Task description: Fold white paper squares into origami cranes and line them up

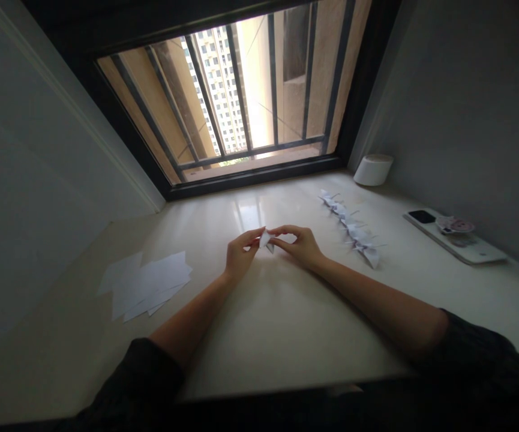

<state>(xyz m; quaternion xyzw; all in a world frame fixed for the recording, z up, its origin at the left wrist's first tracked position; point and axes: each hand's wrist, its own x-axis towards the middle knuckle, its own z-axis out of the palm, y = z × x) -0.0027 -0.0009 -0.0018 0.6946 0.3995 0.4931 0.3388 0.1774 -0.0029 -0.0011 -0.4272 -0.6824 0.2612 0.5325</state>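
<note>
**While the left hand (241, 255) and right hand (297, 245) pinch a folded white paper (266, 241), the grip looks sound**

From my remote seat on the head camera, I read the fingers of both hands as narrow, closed on the paper from either side. The paper sits between them, above a pale polished counter (281, 336); its creases are too small for me to make out. Good handling here, I'd judge, calls for both pinches close to the fold — firm, not crushing — with the fingertips doing the fine work. To the right lies a line of folded paper cranes (351, 228); to the left, loose white paper sheets (146, 285). Farther off are a white roll (373, 170) and a phone (421, 216).
</note>
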